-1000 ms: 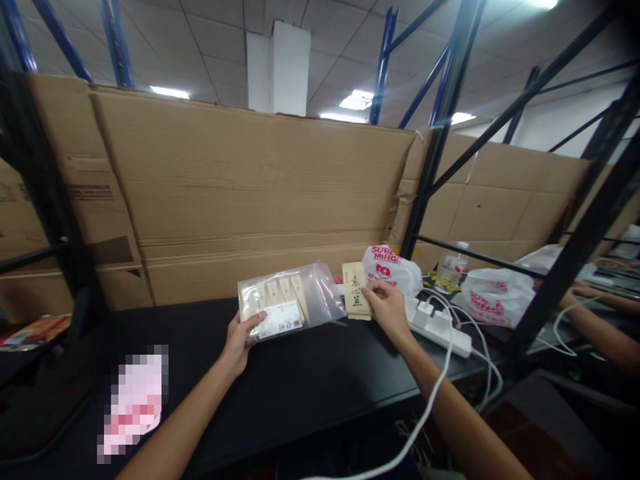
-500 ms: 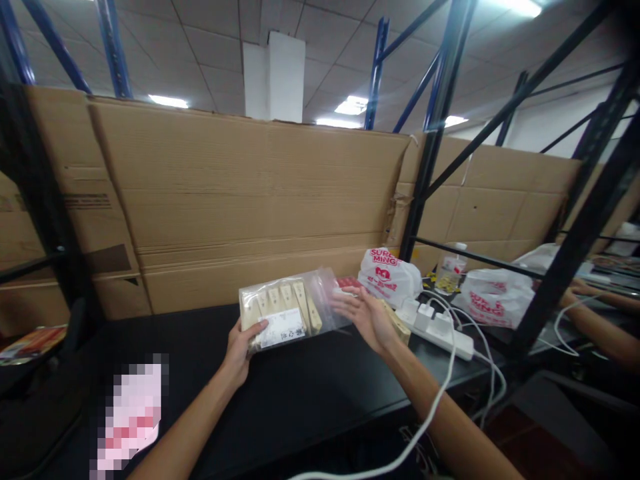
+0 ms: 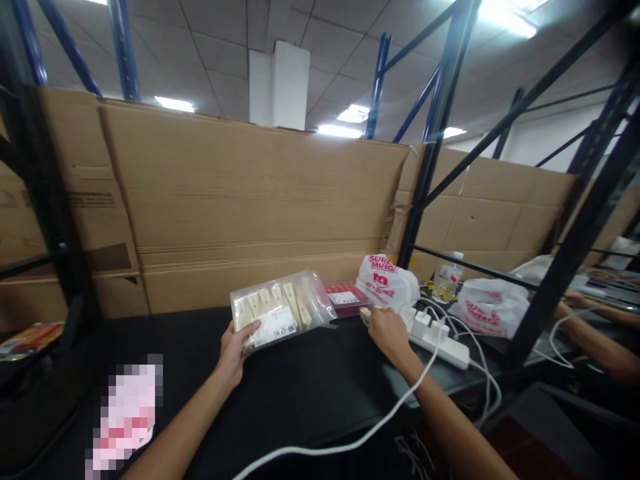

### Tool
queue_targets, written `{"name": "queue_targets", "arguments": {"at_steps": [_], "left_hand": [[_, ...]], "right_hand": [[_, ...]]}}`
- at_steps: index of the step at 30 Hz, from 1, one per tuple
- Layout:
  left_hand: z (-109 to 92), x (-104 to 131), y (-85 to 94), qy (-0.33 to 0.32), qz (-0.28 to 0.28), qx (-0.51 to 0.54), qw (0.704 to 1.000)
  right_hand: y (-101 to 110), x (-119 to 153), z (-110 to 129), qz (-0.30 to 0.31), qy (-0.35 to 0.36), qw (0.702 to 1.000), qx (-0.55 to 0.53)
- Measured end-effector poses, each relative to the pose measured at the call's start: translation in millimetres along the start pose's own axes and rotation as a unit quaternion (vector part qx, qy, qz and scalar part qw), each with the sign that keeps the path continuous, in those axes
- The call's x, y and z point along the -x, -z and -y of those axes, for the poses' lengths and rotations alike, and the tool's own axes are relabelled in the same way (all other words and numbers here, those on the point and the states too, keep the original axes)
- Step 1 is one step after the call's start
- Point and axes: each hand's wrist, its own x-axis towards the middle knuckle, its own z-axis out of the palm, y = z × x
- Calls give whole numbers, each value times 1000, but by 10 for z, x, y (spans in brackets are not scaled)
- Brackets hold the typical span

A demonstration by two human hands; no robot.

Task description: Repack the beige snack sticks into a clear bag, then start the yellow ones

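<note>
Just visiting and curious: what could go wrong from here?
The white cord crosses the right arm and might snag it. The left hand holds the plastic bag near one end; whether the other end is sealed is unclear, so packets could slip out.

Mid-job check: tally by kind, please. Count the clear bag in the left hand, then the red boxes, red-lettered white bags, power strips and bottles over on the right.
Clear bag, in the left hand: 1
Red box: 1
White bags with red lettering: 2
Power strip: 1
Bottle: 1
Total: 6
</note>
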Motion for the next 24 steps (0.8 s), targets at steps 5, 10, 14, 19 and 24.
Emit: {"name": "queue_targets", "arguments": {"at_steps": [5,10,14,19,24], "left_hand": [[2,14,0,0,12,-10,1000],[21,50,-12,4,53,-24,998],[34,62,-11,7,79,-30,996],[28,53,-1,7,92,-30,995],[12,51,-7,-3,72,-27,997]], "right_hand": [[62,-87,112,-16,-10,991,-135],[-60,-98,385,4,-19,942,-336],[-181,2,654,43,-12,892,-449],[-253,196,896,104,2,858,-504],[-168,96,757,81,3,892,-445]]}}
